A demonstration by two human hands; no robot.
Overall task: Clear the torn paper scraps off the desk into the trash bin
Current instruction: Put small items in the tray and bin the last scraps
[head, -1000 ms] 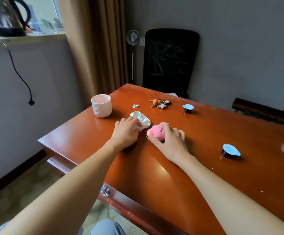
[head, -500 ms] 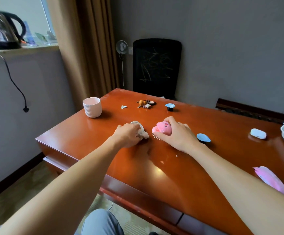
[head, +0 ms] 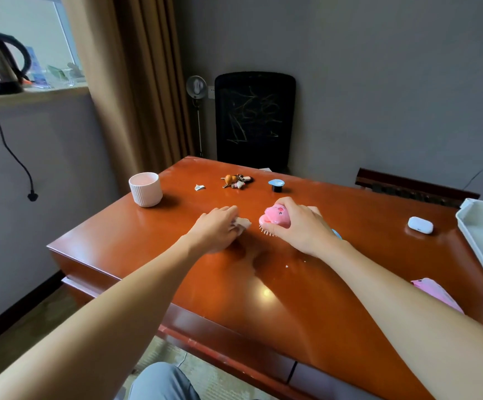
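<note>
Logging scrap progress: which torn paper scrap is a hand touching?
The crumpled white scrap that the left hand grips; the smaller scrap lies untouched farther back, between cup and keys.

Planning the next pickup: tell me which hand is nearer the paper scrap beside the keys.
Left. The left hand lies on the near side of the paper scrap; the right hand, gripping the pink brush, is farther, off to its right.

surface: wooden desk (head: pixel 136 235) | on it: cup (head: pixel 145 189), paper scrap (head: pixel 199 187), keys (head: pixel 236 180), earbud case (head: pixel 420 225), tray (head: pixel 482 235)
</note>
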